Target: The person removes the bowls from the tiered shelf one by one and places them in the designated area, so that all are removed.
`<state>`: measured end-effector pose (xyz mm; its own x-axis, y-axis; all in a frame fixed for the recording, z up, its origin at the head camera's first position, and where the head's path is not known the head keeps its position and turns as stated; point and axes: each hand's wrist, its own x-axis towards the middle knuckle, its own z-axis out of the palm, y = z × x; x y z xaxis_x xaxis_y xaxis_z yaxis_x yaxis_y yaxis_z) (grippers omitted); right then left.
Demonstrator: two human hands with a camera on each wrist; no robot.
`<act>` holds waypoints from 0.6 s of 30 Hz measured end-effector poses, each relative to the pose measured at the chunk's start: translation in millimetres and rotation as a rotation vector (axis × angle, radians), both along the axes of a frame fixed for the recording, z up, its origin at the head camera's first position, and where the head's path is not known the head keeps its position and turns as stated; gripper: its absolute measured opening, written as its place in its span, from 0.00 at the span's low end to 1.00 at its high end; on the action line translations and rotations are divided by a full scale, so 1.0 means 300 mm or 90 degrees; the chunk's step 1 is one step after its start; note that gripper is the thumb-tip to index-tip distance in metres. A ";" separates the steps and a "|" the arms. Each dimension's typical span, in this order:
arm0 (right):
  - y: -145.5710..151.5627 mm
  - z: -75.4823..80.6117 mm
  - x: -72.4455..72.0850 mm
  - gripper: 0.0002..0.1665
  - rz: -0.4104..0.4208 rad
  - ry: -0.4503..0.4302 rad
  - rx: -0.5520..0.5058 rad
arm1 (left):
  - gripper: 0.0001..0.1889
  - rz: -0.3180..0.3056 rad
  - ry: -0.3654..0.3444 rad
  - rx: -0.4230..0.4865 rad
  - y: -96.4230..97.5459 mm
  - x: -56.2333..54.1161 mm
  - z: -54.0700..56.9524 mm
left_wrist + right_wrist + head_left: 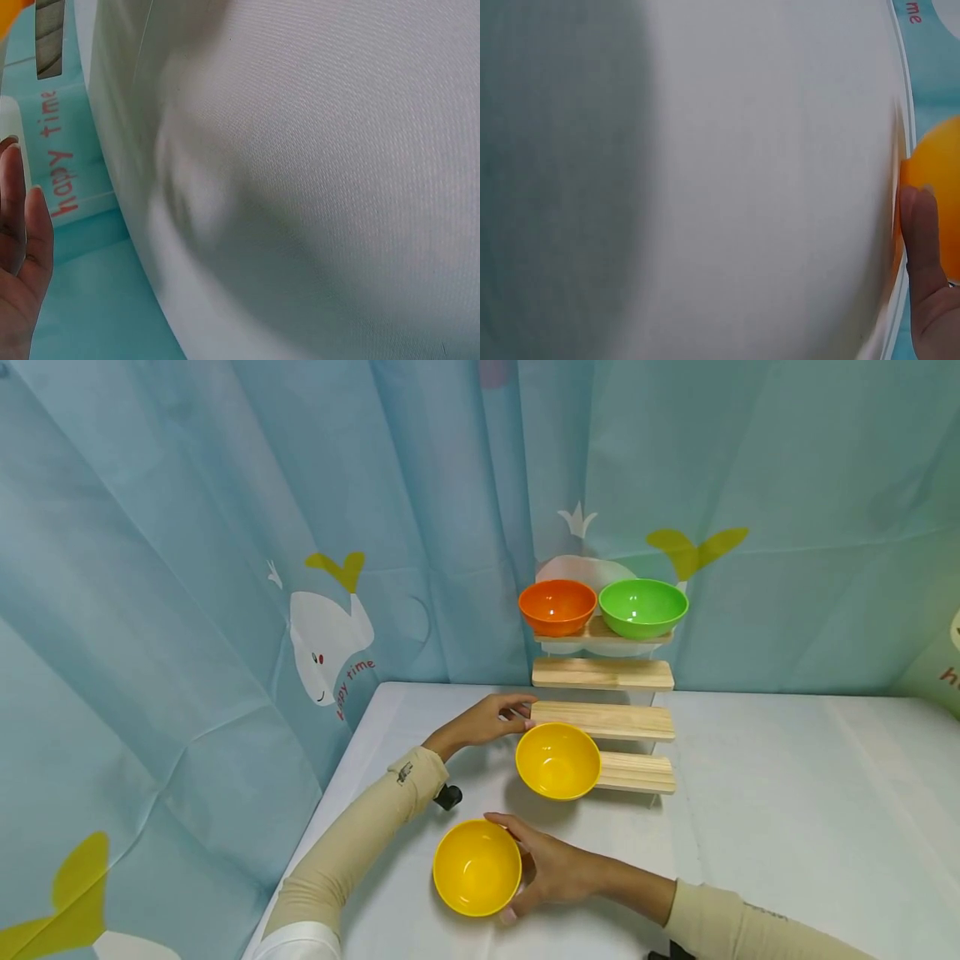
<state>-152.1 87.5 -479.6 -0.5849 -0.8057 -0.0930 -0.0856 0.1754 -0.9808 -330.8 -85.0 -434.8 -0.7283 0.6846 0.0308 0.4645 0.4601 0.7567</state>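
Note:
Two yellow bowls are near the hands. One yellow bowl [477, 868] is low in the head view, over the white table. My right hand [551, 868] grips it from its right side, index finger at the far rim and thumb at the near side. In the right wrist view the thumb lies against the bowl [937, 202]. The other yellow bowl [558, 762] overlaps the left part of the lowest wooden shelf. My left hand [487, 720] is just up and left of it, fingertips by the shelf edge and bowl rim. Its fingers [37, 232] look loosely extended in the left wrist view.
A stepped rack with several wooden shelves [603, 674] stands at the table's back. On its top shelf sit an orange bowl [557, 608] and a green bowl [643, 608], side by side. A blue printed curtain [450, 527] hangs behind the white table [787, 827].

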 end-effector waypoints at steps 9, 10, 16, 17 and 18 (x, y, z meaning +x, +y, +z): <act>0.029 0.003 -0.001 0.70 0.027 -0.005 -0.002 | 0.26 -0.007 0.005 0.002 0.000 0.000 0.001; 0.034 0.003 0.000 0.70 0.027 -0.007 -0.001 | 0.26 -0.006 0.004 0.002 0.000 0.000 0.002; 0.066 0.007 0.001 0.68 0.021 -0.001 0.004 | 0.26 -0.007 0.002 0.003 0.001 -0.002 0.001; 0.072 0.009 0.001 0.68 0.019 -0.002 0.006 | 0.26 -0.006 0.002 0.002 0.000 -0.002 0.000; 0.078 0.010 0.001 0.67 0.016 -0.002 0.009 | 0.26 -0.006 0.000 0.001 0.000 -0.003 0.000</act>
